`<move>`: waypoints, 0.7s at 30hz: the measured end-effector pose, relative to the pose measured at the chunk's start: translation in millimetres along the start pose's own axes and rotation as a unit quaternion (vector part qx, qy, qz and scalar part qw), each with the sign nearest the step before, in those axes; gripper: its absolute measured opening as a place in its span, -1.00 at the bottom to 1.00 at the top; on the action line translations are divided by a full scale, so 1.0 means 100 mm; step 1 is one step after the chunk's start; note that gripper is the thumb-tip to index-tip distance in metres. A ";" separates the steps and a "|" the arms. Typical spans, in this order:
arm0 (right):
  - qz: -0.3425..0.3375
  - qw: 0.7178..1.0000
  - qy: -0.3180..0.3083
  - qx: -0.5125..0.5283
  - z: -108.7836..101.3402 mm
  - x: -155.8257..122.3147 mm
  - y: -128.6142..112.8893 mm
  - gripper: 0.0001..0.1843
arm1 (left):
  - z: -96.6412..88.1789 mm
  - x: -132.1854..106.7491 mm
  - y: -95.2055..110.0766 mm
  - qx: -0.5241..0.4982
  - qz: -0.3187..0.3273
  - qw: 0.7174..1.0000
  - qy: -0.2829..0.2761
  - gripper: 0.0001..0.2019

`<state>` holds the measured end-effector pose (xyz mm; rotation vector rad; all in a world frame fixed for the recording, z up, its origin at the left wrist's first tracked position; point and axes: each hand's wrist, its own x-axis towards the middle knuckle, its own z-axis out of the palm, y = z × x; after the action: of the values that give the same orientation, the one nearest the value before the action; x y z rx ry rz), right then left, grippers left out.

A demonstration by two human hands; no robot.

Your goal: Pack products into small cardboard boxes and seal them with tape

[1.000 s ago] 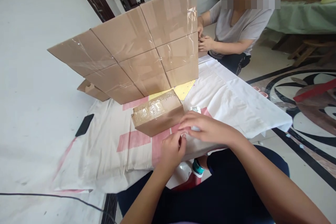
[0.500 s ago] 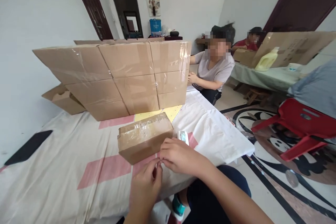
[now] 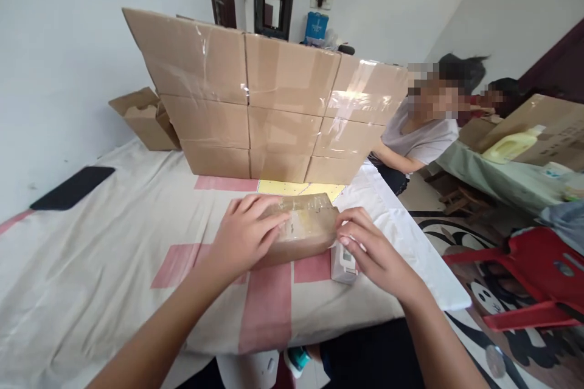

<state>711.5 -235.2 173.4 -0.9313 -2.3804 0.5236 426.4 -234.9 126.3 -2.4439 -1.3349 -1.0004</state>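
Note:
A small taped cardboard box (image 3: 308, 228) lies on the cloth-covered table in front of me. My left hand (image 3: 241, 234) rests over its left end, fingers stretched out across the top and thumb apart. At the box's right end is my right hand (image 3: 376, 255), its fingers bent together by the corner. Whatever is between those fingertips, if anything, is too small to make out. Just below the right fingers stands a small white box (image 3: 343, 272), partly covered by them.
A large cardboard partition (image 3: 283, 109) of taped panels stands across the table, with an open carton (image 3: 152, 127) behind its left side. A black flat item (image 3: 73, 187) lies at left. Beyond the right edge are a crouching person (image 3: 424, 134) and a red chair (image 3: 538, 273).
Both hands were pinched together before the box. They have separated, the left onto the box's left end, the right to its right end. My view has shifted left and down.

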 end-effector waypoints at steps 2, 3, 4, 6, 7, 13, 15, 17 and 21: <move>0.007 1.000 -0.022 -0.022 -0.08 0.18 0.04 -0.85 | 0.03 0.23 -0.18 -0.024 0.047 0.995 -0.085 -0.74; 0.010 0.999 -0.032 -0.034 -0.11 0.28 0.07 -0.83 | 0.06 0.30 -0.24 -0.042 0.062 0.990 -0.118 -0.73; 0.013 0.998 -0.040 -0.043 -0.13 0.38 0.11 -0.82 | 0.08 0.34 -0.28 -0.058 0.068 0.986 -0.144 -0.71; 0.022 0.997 -0.054 -0.046 -0.14 0.54 0.21 -0.78 | 0.12 0.35 -0.32 -0.084 0.060 0.980 -0.172 -0.70; 0.029 0.997 -0.062 -0.039 -0.13 0.61 0.27 -0.77 | 0.14 0.33 -0.32 -0.093 0.052 0.978 -0.177 -0.69; 0.054 0.991 -0.118 -0.024 0.02 0.71 0.55 -0.72 | 0.18 0.20 -0.31 -0.116 0.035 0.980 -0.155 -0.69; 0.057 0.990 -0.126 -0.032 0.07 0.69 0.60 -0.71 | 0.19 0.19 -0.32 -0.117 0.033 0.982 -0.147 -0.69; 0.056 0.989 -0.130 -0.045 0.11 0.68 0.64 -0.71 | 0.20 0.19 -0.33 -0.117 0.035 0.982 -0.145 -0.69; 0.036 0.989 -0.123 -0.076 0.17 0.69 0.67 -0.72 | 0.18 0.19 -0.32 -0.111 0.045 0.981 -0.151 -0.68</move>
<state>692.1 -142.7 148.1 -1.0788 -2.6465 0.5148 415.9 -195.6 119.6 -2.8917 -1.2372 -0.8186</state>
